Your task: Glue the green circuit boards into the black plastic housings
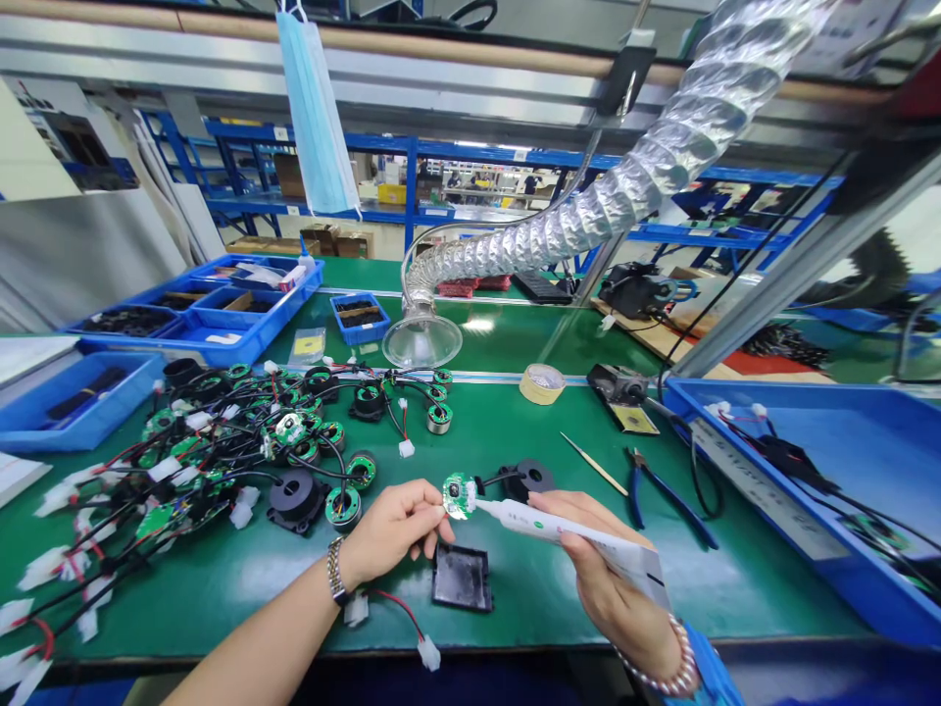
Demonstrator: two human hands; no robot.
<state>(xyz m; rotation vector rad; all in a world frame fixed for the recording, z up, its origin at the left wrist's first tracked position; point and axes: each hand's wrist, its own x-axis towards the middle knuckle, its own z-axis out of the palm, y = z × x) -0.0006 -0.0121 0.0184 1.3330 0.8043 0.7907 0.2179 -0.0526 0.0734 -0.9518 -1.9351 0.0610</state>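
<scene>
My left hand [393, 529] pinches a small round green circuit board [460, 494] above the green mat. My right hand [599, 579] grips a white tube [580, 534] whose nozzle touches the board's right edge. A black square tray [462, 578] lies on the mat just below the board. Black round housings [526, 479] sit right behind it, with a wire running to the board.
A heap of wired green boards and black coils [242, 441] covers the left mat. Blue bins [198, 309] stand at back left and a large blue tray [809, 471] at right. Pliers [666, 495], tweezers [594, 464], tape roll [542, 383] and a fume hood [421, 338] lie ahead.
</scene>
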